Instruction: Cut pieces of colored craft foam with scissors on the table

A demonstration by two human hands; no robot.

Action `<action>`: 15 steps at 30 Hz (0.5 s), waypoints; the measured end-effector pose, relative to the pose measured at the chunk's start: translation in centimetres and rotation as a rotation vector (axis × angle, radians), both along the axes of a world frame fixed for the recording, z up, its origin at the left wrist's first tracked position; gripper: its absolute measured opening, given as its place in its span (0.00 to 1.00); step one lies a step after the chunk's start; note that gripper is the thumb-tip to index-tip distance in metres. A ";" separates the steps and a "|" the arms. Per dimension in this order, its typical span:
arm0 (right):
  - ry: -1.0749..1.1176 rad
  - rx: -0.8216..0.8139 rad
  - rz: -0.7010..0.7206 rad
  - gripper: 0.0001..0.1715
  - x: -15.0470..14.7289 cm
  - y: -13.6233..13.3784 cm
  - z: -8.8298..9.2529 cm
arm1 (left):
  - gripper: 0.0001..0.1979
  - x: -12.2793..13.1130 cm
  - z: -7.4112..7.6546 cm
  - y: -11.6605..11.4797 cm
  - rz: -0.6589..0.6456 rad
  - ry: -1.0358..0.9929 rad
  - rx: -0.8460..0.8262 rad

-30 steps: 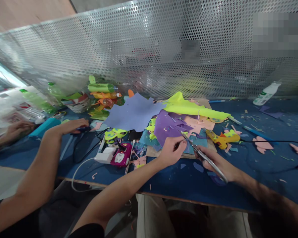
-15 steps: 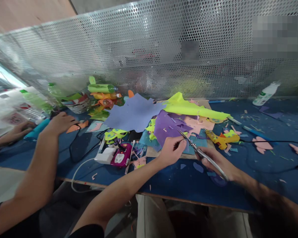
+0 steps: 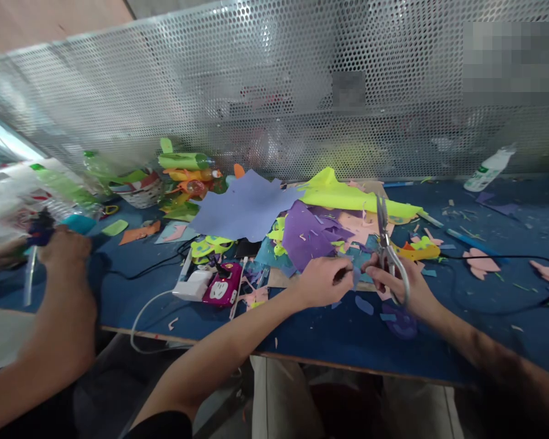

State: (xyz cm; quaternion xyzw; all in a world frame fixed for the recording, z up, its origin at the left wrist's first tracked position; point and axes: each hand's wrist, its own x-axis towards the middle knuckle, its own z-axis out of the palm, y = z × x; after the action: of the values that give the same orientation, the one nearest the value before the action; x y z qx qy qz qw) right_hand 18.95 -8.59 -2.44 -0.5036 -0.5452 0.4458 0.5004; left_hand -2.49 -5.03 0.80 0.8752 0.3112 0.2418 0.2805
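Observation:
My left hand (image 3: 327, 281) has its fingers closed in a pinch above the front of the table. A small bluish scrap (image 3: 356, 278) shows at its fingertips. Close by on the right, my right hand (image 3: 405, 283) is closed around the handles of silver scissors (image 3: 385, 235), whose blades point up and away from me. The right fingertips come close to the scrap; whether they touch it I cannot tell. Behind my hands lies a purple sheet (image 3: 306, 235) among cut pieces. A yellow glue gun (image 3: 418, 252) lies partly hidden behind my right hand.
At left, a co-worker's hand (image 3: 66, 247) is beside a dark tool (image 3: 40, 227) with a clear stick. A power adapter (image 3: 194, 286) and magenta box (image 3: 222, 285) sit left of my arm. Blue-violet sheet (image 3: 251, 207), lime sheet (image 3: 348, 196) and white bottle (image 3: 489, 169) are farther back.
My right hand has turned the scissors from pointing left toward my left hand to pointing upward. My left hand has shifted slightly right. The co-worker's near hand has moved left and down.

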 end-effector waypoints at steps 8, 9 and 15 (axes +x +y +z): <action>0.020 0.005 0.015 0.24 0.3 0.2 -0.3 | 0.12 0.0 -0.6 0.4 -0.019 0.000 -0.038; 0.014 0.011 0.005 0.24 0.3 0.2 -0.3 | 0.13 0.0 -0.5 0.5 -0.018 -0.005 -0.036; 0.068 0.056 -0.079 0.25 0.2 0.2 -0.3 | 0.11 0.1 -0.2 0.4 -0.082 0.048 -0.028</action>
State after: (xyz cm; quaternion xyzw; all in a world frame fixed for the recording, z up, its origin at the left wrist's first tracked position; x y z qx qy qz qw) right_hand 19.10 -8.38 -2.70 -0.4952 -0.5199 0.4268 0.5498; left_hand -2.40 -4.66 0.59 0.8888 0.2850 0.2048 0.2947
